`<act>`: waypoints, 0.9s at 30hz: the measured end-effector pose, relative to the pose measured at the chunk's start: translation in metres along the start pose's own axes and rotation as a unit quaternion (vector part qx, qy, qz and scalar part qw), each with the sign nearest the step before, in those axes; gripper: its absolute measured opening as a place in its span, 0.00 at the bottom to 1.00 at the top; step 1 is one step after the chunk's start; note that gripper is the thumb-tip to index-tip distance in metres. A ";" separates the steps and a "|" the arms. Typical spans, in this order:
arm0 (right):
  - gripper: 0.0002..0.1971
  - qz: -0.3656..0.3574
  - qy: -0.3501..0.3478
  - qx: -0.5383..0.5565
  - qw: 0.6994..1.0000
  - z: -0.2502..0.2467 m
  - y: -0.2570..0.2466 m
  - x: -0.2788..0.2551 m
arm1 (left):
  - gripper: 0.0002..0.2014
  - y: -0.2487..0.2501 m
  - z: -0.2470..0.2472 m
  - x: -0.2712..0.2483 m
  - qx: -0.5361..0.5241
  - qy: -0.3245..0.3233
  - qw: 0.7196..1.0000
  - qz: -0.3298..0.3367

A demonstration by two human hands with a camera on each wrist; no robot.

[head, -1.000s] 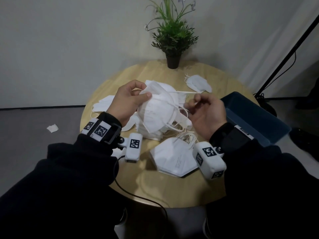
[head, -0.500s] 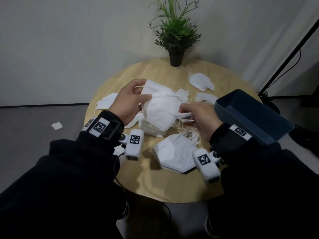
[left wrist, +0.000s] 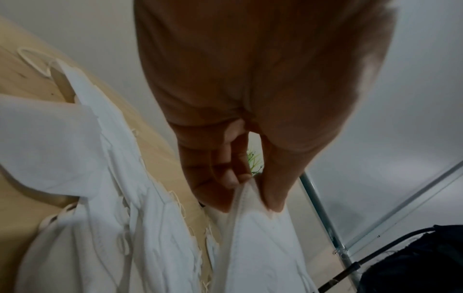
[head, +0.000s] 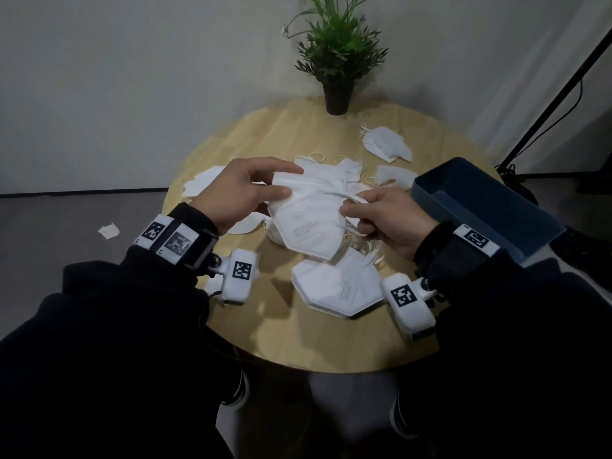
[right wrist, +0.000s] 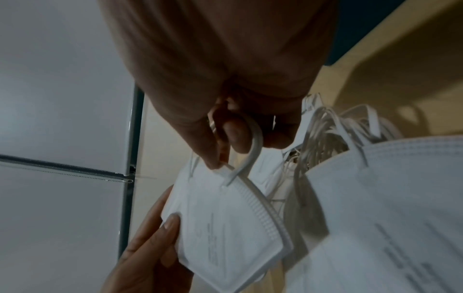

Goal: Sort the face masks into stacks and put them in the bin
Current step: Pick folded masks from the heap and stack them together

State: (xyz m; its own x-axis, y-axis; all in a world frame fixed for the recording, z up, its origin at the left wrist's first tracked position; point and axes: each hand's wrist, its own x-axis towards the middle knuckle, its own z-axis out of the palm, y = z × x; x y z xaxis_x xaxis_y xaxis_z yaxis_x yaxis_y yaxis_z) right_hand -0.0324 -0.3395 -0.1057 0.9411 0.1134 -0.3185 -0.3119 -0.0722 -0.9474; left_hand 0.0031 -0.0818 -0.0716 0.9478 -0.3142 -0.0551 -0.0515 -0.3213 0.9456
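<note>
Trouble here would most likely come from the ear loop (right wrist: 253, 146): the right hand (head: 390, 223) has its fingers hooked through it at the right edge of the held mask (head: 311, 213), and a tug could stretch or snap the loop, or drag up the tangled loops of the pile (head: 331, 180) just beneath. The left hand (head: 231, 193) pinches the mask's left corner between thumb and fingertips, a thin hold that could slip if the right hand pulls. The mask hangs above the middle of the table (head: 298, 339), over the loose pile and just beyond the flat stack (head: 337, 289) near the front edge; laid down crooked, it would spoil that stack's edges. The bin (head: 490, 207) sits at the right edge of the table, seemingly overhanging it, though the angle makes that hard to judge; a nudge from the right sleeve might tip it. Against half a second ago, the mask has dropped lower and flatter, and the right hand's fingers now sit closer to its edge.
</note>
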 end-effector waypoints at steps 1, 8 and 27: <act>0.08 0.001 -0.003 0.006 1.000 -0.001 0.001 0.000 | 0.17 0.000 0.001 0.000 0.002 0.004 1.000 0.001; 0.06 -0.001 0.005 -0.008 1.000 -0.004 0.000 -0.002 | 0.17 0.001 0.005 -0.003 0.026 0.030 0.999 0.011; 0.10 0.059 0.051 -0.036 0.996 -0.028 0.012 -0.003 | 0.06 -0.027 0.039 -0.040 0.107 -0.129 0.969 -0.180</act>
State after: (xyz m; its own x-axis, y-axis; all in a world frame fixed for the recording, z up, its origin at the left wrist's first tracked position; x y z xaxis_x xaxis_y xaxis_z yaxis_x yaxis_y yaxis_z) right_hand -0.0354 -0.3685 -0.1156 0.9076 -0.0012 -0.4199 -0.4153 -0.1501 -0.8972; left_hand -0.0453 -0.0955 -0.1073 0.8079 -0.3509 -0.4735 0.1778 -0.6209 0.7635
